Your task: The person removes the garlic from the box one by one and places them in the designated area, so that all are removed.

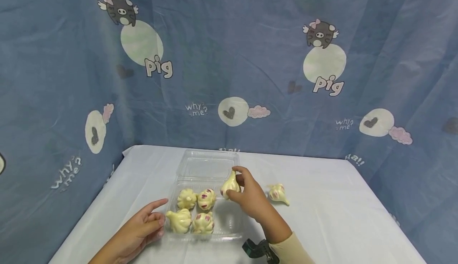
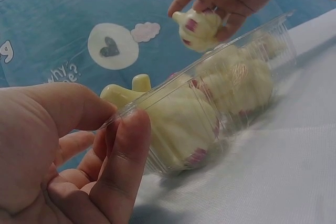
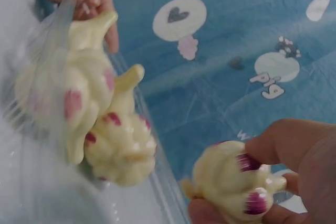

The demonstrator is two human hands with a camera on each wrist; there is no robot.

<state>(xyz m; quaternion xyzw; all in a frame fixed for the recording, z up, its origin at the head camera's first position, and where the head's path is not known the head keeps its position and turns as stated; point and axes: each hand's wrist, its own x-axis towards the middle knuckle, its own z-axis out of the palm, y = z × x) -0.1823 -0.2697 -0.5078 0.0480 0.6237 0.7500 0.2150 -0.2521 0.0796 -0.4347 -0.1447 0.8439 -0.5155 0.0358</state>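
A person's two bare hands work over a desk covered in white cloth. The right hand, in a beige sleeve, has its grip pinching a glossy cream garlic bulb with purple patches. That bulb is held up off the desk, above the rim of a clear plastic container, toward its back right part as the head view shows it. The left hand is at the container's left side, its grip pinching the clear rim between thumb and finger, as the left wrist view shows.

The container's lid lies open at the back. Four more bulbs sit in the left and middle of the container in two rows: back left, back middle, front left and front middle. Another bulb, the loose bulb, lies on the cloth right of the container, beyond the right hand, its stem toward the lower right. Behind hangs a blue curtain printed with pigs, pale circles, hearts and the word "pig"
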